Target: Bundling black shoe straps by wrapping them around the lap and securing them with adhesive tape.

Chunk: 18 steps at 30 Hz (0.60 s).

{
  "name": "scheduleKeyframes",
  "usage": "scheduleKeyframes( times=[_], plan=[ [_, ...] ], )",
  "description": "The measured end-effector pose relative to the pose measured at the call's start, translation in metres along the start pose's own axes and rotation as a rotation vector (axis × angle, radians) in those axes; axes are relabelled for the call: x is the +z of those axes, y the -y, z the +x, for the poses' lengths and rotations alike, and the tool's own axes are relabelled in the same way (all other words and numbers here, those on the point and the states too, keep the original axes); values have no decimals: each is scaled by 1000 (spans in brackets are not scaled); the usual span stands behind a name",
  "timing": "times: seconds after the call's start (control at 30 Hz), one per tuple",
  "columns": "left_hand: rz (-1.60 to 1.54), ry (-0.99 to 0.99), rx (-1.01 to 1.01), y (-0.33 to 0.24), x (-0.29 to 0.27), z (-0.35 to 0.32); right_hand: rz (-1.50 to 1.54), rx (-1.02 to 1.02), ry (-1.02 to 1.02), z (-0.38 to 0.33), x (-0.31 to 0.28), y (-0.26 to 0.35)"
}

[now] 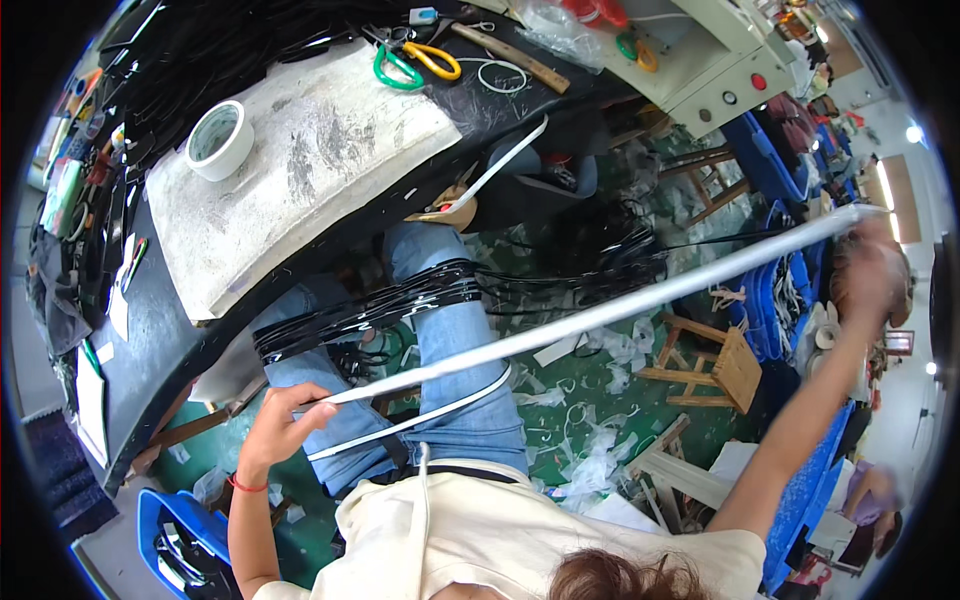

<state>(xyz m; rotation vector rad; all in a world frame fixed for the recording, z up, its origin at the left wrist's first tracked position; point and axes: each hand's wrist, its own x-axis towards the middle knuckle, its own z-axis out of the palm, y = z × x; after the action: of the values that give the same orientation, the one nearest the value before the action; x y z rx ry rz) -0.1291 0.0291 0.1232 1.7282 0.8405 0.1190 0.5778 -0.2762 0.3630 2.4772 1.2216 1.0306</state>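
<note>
A long white strip (600, 312) is stretched in a slant across my lap, rising to the far right. Over my left thigh, my left hand (283, 428) is closed on its lower end, thumb pressed to fingers. Held far out to the right, my right hand (868, 270) is at the strip's other end; motion blurs its fingers. A bundle of glossy black strips (370, 312) lies across both thighs and trails off to the right. Nearer my waist, a thin white strip (420, 415) curves over my jeans.
A stained pale board (330, 190) lies on the black table, bearing a white tape roll (232, 150). Green-handled scissors (398, 70), yellow-handled scissors (435, 60) and a wooden stick (510, 58) lie behind. Wooden stool (735, 370), blue crates (775, 310) and plastic scraps stand or lie right.
</note>
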Motion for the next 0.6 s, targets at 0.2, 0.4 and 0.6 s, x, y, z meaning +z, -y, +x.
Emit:
scheduleKeyframes(
  times=[0.2, 0.4, 0.6],
  plan=[
    [51, -81, 210, -44, 6, 1, -180, 283, 408, -4, -72, 132],
    [62, -186, -2, -1, -28, -53, 585, 252, 33, -45, -5, 233],
    [181, -458, 236, 8, -19, -21, 1033, 280, -80, 7, -112, 234]
  ],
)
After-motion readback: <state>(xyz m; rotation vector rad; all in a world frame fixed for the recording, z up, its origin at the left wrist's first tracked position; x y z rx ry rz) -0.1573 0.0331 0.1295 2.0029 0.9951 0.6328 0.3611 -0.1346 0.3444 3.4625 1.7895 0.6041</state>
